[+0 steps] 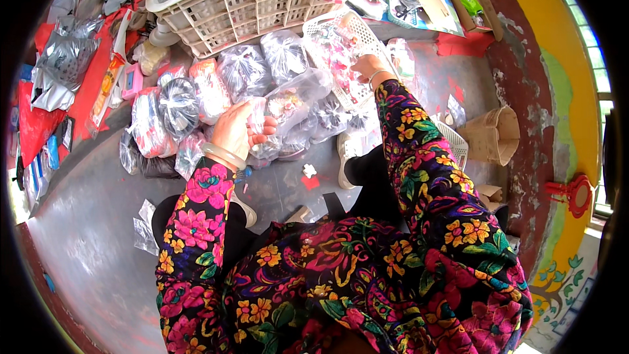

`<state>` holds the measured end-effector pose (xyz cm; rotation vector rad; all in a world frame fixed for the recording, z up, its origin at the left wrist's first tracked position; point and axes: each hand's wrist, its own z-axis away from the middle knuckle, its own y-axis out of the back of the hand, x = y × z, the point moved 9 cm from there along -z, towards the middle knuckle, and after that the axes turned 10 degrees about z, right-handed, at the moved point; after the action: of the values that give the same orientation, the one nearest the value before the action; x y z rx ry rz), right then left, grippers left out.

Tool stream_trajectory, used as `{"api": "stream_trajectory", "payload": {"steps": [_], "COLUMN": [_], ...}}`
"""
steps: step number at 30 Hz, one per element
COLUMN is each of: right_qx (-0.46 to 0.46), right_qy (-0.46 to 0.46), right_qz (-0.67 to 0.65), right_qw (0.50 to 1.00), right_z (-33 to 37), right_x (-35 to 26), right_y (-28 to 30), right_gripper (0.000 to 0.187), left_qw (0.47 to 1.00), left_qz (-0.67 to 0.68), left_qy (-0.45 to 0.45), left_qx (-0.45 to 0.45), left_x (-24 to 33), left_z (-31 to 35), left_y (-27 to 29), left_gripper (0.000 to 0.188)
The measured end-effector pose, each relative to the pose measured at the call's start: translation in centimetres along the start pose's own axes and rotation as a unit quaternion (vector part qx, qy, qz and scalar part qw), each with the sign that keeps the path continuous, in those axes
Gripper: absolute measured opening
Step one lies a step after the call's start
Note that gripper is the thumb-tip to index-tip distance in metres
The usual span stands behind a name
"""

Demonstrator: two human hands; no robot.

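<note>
Many filled clear bags [244, 69] already lie on the floor [85, 236]; the left hand [237, 130] grasps another clear bag [288, 106], partly filled, while the right hand [367, 69] reaches into the small white basket [357, 29], its grip hidden.

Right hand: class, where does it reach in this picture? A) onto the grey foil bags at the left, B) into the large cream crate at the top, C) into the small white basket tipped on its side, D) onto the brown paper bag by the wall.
C: the right hand is at the mouth of the small white basket, among pink packets, while the left hand holds a clear plastic bag.
</note>
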<state>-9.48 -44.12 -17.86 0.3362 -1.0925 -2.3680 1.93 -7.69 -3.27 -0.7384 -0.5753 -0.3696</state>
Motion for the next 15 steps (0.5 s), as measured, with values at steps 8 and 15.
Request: {"api": "stream_trajectory", "payload": {"steps": [8,15], "right_qx": [-0.058,0.033], "right_qy": [-0.068,0.052], "right_qz": [-0.367,0.052], "right_qw": [0.926,0.997], "right_z": [-0.7,-0.9], "right_x": [-2.0,-5.3], "right_y": [-3.8,-0.9], "right_gripper": [0.019,0.024], "left_qw": [1.000,1.000], "left_qz": [0.006,0.014], "left_qy": [-0.006,-0.010], "left_qx": [0.013,0.011], "left_x": [0.4,0.4], "left_z": [0.4,0.3], "left_y": [0.4,0.9], "left_gripper": [0.034,0.034]}}
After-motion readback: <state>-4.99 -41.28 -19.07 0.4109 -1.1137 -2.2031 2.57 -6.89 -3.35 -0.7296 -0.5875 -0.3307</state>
